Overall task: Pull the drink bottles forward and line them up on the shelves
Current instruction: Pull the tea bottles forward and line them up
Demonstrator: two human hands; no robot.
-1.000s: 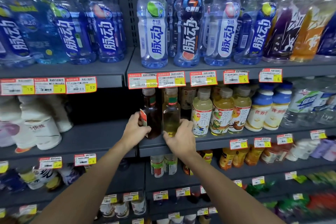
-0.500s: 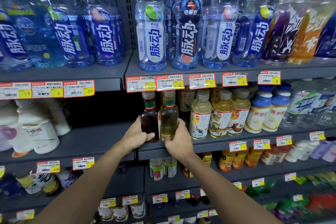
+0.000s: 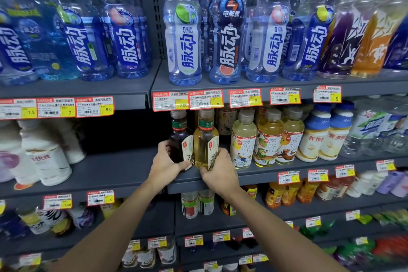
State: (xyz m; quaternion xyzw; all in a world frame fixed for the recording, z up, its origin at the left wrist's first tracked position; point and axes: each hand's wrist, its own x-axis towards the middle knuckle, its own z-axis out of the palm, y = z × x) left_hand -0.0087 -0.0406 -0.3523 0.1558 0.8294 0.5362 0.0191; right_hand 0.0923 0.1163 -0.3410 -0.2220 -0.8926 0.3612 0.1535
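Two tea bottles stand side by side at the left end of the middle shelf (image 3: 265,174). My left hand (image 3: 165,164) grips the base of the dark brown tea bottle (image 3: 180,139). The pale yellow tea bottle (image 3: 205,143) is gripped low down by my right hand (image 3: 217,171). Both bottles are upright near the shelf's front edge and touch each other. More bottles stand behind them, partly hidden.
To the right stand yellow fruit-tea bottles (image 3: 267,139) and white bottles with blue caps (image 3: 324,132). Tall blue sports-drink bottles (image 3: 225,28) fill the shelf above. White bottles (image 3: 44,157) sit on the left bay. Price tags (image 3: 205,99) line the shelf edges.
Both bottles have been turned, so their paper labels now face front, and they stand closer together. My hands stayed low around their bases.
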